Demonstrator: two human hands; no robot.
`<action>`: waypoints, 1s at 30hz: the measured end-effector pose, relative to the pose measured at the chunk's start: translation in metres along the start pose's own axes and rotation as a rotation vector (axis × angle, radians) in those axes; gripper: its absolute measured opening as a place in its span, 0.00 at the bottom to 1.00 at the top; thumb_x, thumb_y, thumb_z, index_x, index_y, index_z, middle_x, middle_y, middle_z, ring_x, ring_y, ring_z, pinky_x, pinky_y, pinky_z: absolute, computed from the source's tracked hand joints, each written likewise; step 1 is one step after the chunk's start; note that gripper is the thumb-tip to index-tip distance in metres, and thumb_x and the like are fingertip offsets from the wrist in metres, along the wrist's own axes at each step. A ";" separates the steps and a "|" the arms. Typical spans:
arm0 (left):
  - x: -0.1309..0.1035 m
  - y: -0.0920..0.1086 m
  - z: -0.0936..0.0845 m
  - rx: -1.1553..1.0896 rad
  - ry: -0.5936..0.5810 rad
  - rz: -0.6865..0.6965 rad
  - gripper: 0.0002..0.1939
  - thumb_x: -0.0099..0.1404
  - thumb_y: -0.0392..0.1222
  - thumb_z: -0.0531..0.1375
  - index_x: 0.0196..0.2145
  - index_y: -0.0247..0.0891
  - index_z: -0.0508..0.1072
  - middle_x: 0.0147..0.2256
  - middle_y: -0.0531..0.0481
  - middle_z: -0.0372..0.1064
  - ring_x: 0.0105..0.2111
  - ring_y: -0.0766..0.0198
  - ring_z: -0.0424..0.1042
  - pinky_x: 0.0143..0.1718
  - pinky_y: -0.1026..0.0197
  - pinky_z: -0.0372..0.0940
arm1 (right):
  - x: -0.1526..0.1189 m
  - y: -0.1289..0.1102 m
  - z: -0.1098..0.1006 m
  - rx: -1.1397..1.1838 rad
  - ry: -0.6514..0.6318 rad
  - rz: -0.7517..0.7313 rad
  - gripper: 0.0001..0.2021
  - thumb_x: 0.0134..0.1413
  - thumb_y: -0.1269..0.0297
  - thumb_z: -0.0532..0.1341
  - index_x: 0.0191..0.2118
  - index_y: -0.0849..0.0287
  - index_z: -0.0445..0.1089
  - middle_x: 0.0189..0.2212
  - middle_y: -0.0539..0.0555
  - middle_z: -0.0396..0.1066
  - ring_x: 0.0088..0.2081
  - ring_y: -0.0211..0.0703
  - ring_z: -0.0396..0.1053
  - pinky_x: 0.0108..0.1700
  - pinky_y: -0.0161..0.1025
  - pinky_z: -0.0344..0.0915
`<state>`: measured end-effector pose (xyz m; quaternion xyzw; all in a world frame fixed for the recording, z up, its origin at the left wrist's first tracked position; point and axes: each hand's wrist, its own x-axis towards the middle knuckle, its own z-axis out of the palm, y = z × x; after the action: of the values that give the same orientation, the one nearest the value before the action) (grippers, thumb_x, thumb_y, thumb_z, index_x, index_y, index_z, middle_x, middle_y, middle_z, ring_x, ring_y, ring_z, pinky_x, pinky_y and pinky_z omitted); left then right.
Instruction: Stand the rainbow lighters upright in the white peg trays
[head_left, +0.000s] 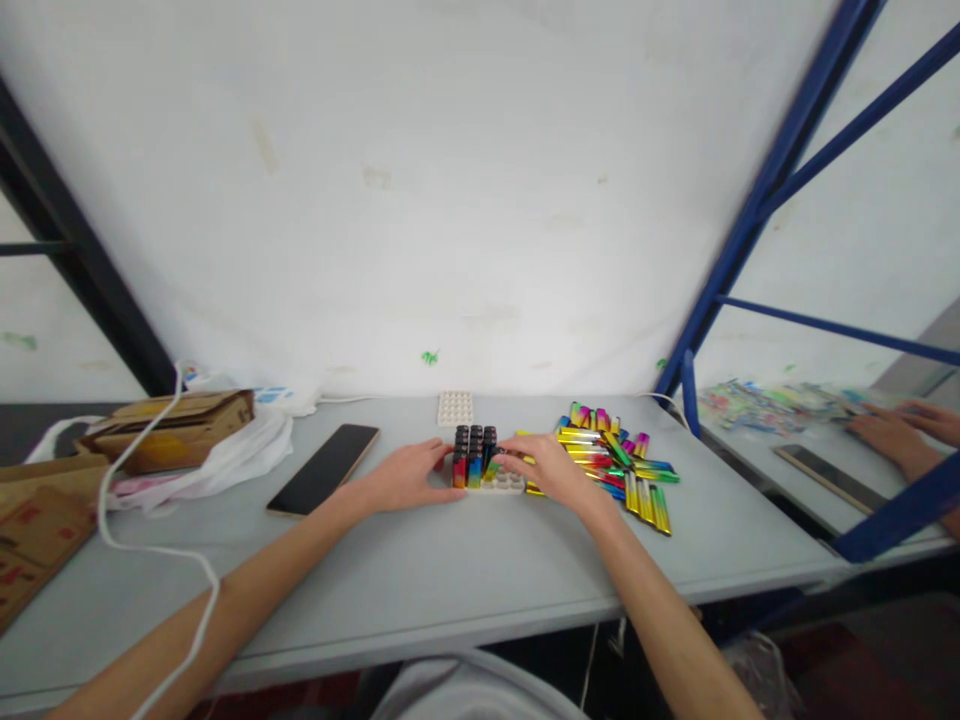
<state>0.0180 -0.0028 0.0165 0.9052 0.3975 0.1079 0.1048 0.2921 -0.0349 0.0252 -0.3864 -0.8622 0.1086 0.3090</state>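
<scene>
A white tray with round holes (508,484) lies on the desk. Its left part carries upright lighters (472,455) with black tops and shiny coloured bodies; bare holes show on the right. My left hand (412,474) grips the tray's left end, thumb in front and fingers behind. Over the right part, my right hand (546,466) pinches a yellow-green lighter (493,468) beside the standing ones. To the right of that hand lies a loose pile of shiny, many-coloured lighters (600,450), partly covered by the hand.
A second white holed tray (455,408) lies near the wall. On the left are a black phone (326,468), a cardboard box (176,425), plastic bags and a white cable (112,540). Beyond the blue frame (739,240), another person's hands (892,440) rest over a neighbouring desk.
</scene>
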 end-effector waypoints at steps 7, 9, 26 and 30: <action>0.001 -0.002 0.002 0.024 0.000 -0.007 0.28 0.63 0.65 0.61 0.48 0.37 0.73 0.44 0.41 0.74 0.43 0.47 0.75 0.45 0.53 0.67 | -0.001 0.002 0.009 -0.311 -0.016 0.043 0.20 0.70 0.51 0.59 0.34 0.60 0.79 0.29 0.57 0.79 0.30 0.43 0.73 0.37 0.37 0.59; 0.001 -0.002 0.002 0.034 0.007 -0.002 0.28 0.63 0.65 0.60 0.47 0.37 0.73 0.44 0.41 0.74 0.42 0.47 0.75 0.44 0.53 0.67 | -0.002 0.005 0.006 -0.291 -0.047 0.060 0.22 0.69 0.49 0.58 0.31 0.59 0.78 0.27 0.54 0.77 0.28 0.41 0.71 0.35 0.36 0.58; -0.001 -0.003 0.004 0.048 0.026 0.008 0.32 0.63 0.69 0.58 0.48 0.37 0.74 0.43 0.40 0.74 0.40 0.47 0.75 0.42 0.53 0.68 | -0.033 0.071 -0.047 -0.645 -0.093 0.771 0.16 0.70 0.66 0.51 0.55 0.61 0.72 0.54 0.66 0.71 0.56 0.57 0.69 0.53 0.47 0.63; -0.001 -0.004 0.004 0.042 0.029 0.010 0.31 0.64 0.68 0.59 0.48 0.37 0.73 0.43 0.41 0.74 0.40 0.47 0.75 0.42 0.53 0.67 | -0.033 0.074 -0.043 -0.602 -0.065 0.765 0.14 0.69 0.63 0.55 0.50 0.61 0.75 0.52 0.67 0.70 0.54 0.57 0.69 0.52 0.47 0.63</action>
<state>0.0161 -0.0012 0.0115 0.9075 0.3968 0.1129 0.0793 0.3803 -0.0111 0.0126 -0.7440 -0.6609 -0.0279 0.0942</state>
